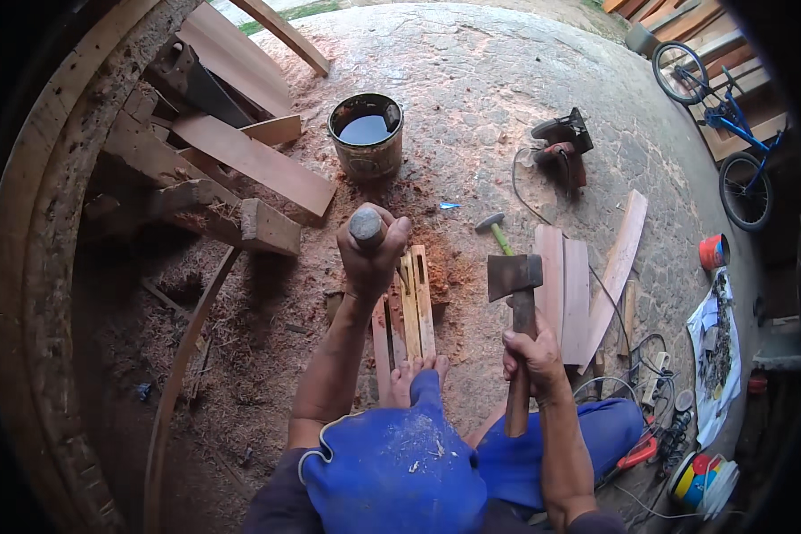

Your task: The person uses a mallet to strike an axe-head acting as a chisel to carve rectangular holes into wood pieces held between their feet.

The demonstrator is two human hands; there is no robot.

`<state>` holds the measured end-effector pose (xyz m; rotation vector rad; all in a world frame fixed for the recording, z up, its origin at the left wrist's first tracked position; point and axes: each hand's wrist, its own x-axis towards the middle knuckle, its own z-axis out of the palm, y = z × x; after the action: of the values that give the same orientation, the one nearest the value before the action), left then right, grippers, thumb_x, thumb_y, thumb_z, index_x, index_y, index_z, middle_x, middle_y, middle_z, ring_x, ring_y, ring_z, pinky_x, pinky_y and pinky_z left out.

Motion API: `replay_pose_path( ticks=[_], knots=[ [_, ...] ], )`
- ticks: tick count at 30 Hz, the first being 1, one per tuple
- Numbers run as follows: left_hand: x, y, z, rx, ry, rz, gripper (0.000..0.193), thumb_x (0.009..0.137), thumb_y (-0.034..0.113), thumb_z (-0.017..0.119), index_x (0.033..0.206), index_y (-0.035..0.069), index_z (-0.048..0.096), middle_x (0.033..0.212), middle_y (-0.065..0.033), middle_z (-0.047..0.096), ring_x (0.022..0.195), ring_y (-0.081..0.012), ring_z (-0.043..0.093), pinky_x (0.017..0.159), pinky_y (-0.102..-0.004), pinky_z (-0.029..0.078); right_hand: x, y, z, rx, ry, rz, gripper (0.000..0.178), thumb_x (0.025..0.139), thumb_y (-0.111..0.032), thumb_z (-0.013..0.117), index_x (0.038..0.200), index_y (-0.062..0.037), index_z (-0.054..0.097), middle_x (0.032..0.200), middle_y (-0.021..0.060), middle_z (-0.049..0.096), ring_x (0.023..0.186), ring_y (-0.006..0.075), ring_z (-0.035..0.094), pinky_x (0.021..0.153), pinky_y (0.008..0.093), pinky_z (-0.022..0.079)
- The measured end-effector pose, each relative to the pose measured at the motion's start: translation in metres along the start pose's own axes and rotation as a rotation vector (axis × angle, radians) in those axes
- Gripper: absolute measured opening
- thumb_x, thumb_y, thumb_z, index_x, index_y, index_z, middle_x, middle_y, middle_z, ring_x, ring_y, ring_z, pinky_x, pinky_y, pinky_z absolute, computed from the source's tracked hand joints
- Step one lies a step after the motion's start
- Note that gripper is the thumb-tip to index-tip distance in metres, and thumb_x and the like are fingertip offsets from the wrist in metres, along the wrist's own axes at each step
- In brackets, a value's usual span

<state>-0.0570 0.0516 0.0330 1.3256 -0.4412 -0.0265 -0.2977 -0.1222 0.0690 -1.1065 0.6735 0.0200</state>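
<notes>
My left hand [374, 254] is closed round the upright handle of a chisel [366, 226], its round butt facing up. Its lower end is mostly hidden behind the hand, over a pale wooden piece [411, 307] with a narrow slot cut near its far end. In my right hand [536, 356] is a hatchet [514, 278], gripped partway along its wooden handle, its head raised and pointing left. The head is apart from the chisel. My bare foot [415, 372] presses on the near end of the slotted wood, which lies beside other strips.
A bucket of dark liquid [366, 147] stands ahead. Right of it lie a power saw [564, 151], a green-handled hammer [497, 233] and planks [562, 285]. Leaning boards and a handsaw [196, 84] crowd the left. A blue bicycle [743, 125] stands far right; cables and a power strip [657, 378] lie nearer.
</notes>
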Motion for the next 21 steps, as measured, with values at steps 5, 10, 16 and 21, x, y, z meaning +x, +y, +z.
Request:
replay_pose_path(
  ticks=[5,10,16,21],
  knots=[
    [-0.004,0.001,0.001,-0.061,0.005,-0.043,0.016,0.089,0.003,0.071,0.080,0.006,0.058,0.064,0.0016,0.059,0.054,-0.0046,0.054,0.049,-0.0215,0.042,0.000,0.003,0.001,0.018,0.027,0.001,0.055,0.089,-0.007,0.065,0.139,-0.0060,0.044,0.076,0.0026,0.052,0.047,0.0109,0.052,0.041,0.0289,0.049],
    [-0.006,-0.005,-0.001,-0.072,0.021,-0.092,0.017,0.088,0.004,0.073,0.078,0.007,0.060,0.065,0.0048,0.058,0.057,-0.0031,0.054,0.051,-0.0212,0.042,0.000,0.005,0.003,0.008,0.038,0.003,0.055,0.088,-0.007,0.066,0.139,-0.0059,0.045,0.076,0.0025,0.052,0.048,0.0104,0.052,0.040,0.0281,0.048],
    [-0.008,-0.010,0.006,-0.093,0.046,-0.075,0.017,0.089,0.006,0.074,0.079,0.006,0.060,0.065,0.0048,0.059,0.058,-0.0031,0.055,0.053,-0.0222,0.044,-0.001,-0.006,0.014,-0.156,-0.013,0.013,0.055,0.090,-0.008,0.067,0.139,-0.0036,0.044,0.077,0.0010,0.051,0.053,0.0105,0.054,0.047,0.0293,0.051],
    [-0.019,-0.019,0.029,0.177,-0.012,0.047,0.019,0.084,0.006,0.077,0.078,0.006,0.059,0.071,0.0034,0.061,0.067,-0.0054,0.057,0.061,-0.0240,0.047,0.009,-0.044,0.032,-0.789,-0.108,-0.521,0.065,0.087,-0.006,0.069,0.147,-0.0017,0.042,0.096,0.0101,0.066,0.072,0.0207,0.068,0.066,0.0313,0.055]
  ],
)
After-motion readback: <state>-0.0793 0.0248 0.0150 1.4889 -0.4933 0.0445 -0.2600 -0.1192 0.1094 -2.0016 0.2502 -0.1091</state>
